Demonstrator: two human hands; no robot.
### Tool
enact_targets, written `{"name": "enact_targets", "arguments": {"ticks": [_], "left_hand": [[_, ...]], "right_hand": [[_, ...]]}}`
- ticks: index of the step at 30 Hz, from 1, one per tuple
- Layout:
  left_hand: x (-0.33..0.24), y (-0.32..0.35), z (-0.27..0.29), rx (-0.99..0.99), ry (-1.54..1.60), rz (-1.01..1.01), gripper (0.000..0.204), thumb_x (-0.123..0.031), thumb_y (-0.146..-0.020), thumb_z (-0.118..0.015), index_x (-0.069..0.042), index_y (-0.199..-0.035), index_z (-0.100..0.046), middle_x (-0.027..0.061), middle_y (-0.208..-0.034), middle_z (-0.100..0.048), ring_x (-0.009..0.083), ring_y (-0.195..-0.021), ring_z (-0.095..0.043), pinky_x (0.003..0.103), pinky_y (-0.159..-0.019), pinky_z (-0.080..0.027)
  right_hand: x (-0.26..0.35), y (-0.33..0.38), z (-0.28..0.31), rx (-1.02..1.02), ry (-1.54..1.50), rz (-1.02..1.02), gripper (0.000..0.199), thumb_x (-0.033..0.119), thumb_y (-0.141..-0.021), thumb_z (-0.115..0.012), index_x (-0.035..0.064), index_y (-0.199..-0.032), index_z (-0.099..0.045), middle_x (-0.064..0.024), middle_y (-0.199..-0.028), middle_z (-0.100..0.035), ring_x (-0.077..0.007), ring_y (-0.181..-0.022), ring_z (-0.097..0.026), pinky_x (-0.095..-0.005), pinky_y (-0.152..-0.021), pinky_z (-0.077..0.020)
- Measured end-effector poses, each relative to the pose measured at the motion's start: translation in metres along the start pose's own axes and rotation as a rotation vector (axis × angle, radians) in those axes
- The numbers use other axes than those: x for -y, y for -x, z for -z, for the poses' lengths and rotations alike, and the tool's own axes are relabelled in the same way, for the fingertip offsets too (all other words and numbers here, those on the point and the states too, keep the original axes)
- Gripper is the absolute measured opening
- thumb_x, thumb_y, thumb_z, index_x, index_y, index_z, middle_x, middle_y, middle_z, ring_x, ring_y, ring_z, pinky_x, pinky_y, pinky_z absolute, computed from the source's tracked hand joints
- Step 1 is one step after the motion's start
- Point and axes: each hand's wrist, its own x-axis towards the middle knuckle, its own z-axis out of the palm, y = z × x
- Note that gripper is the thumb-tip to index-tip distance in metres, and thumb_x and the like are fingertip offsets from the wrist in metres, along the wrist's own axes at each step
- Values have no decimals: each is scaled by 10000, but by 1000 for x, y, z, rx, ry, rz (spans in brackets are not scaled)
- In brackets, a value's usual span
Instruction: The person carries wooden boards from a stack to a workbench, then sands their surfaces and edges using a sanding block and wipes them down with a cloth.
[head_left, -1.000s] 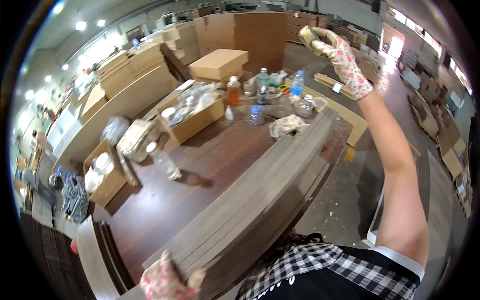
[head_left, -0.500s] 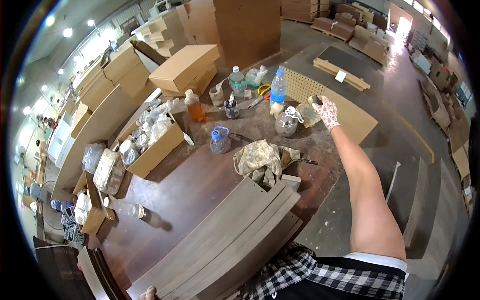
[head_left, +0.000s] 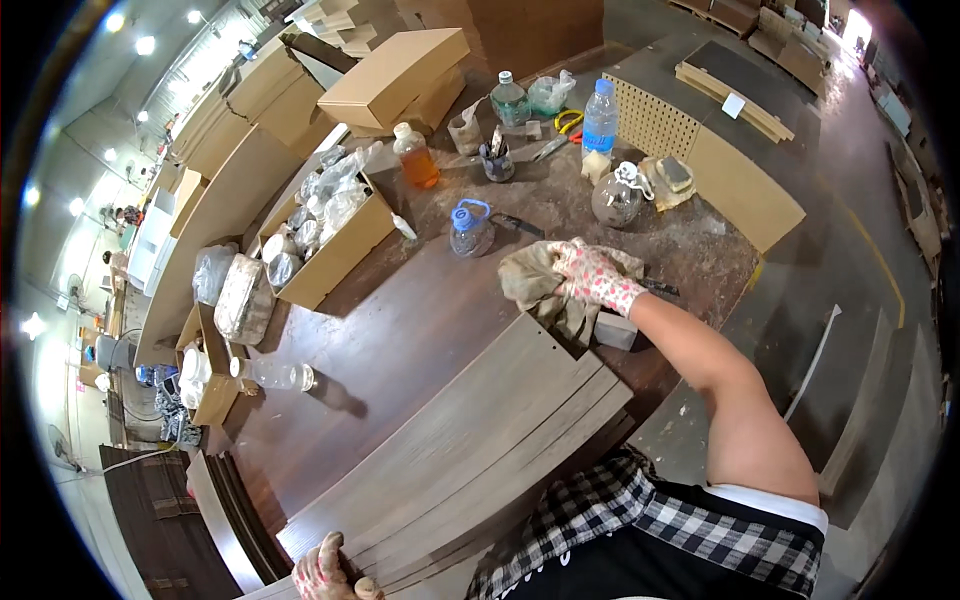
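Observation:
My right hand, in a white glove with pink spots, is closed on a crumpled, stained rag. The rag lies at the far end of a stack of grey wood-grain boards. At the lower edge, my left hand, gloved too, grips the near end of the top board; part of it is cut off by the frame. Beyond the rag, a dark block rests on a yellowish cloth. A grey block sits just under my right wrist.
A small blue-capped jug, a knotted plastic bag, a water bottle and an amber bottle stand across the table. Boxes of jars and bags line the left. A clear bottle lies on its side.
My right hand has left the dark block on the yellowish cloth, come nearer and taken hold of the rag. More of my left hand shows on the board, and the view has shifted.

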Motion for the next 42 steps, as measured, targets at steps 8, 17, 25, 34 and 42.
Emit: {"name": "enact_targets", "arguments": {"ticks": [8, 17, 25, 34, 42], "left_hand": [[7, -2, -1, 17, -90, -103, 773, -726, -804, -385, -89, -1201, -571, 129, -929, -615, 322, -811, -572, 429, -728, -430], [15, -7, -9, -36, -106, -147, 704, -699, -813, -415, -95, -1130, -592, 112, -842, -589, 307, -783, -569, 422, -685, -421], [7, -10, -10, -60, -145, -122, 677, -680, -824, -416, -94, -1108, -601, 131, -892, -608, 315, -838, -577, 425, -722, -417], [5, -5, -3, -58, -179, -93, 645, -655, -839, -434, -84, -1076, -615, 137, -894, -615, 334, -818, -584, 441, -709, -445], [5, -13, -6, -103, -199, -122, 639, -653, -849, -413, -84, -1049, -625, 113, -841, -600, 318, -755, -579, 434, -647, -440]], "right_hand": [[53, 42, 202, -526, -1128, -366, 349, 149, -820, -663, 59, -1149, -589, -135, -1182, -575, -222, -1123, -531, -304, -958, -406], [130, 75, 217, -82, -1274, 58, 288, 147, -934, -502, 42, -1201, -528, -115, -1104, -575, -187, -1029, -554, -322, -877, -455], [85, 77, 65, -424, -1785, 261, 465, 153, -917, -527, -9, -1337, -410, -155, -1321, -478, -252, -1241, -444, -333, -1032, -363], [123, 66, 206, -278, -1344, 289, 321, 117, -902, -472, -6, -1190, -545, -130, -1175, -571, -241, -1120, -538, -338, -942, -427], [134, 48, 232, -54, -938, 202, 272, 71, -859, -530, 40, -1125, -579, -154, -1000, -636, -294, -925, -625, -363, -791, -485]]}}
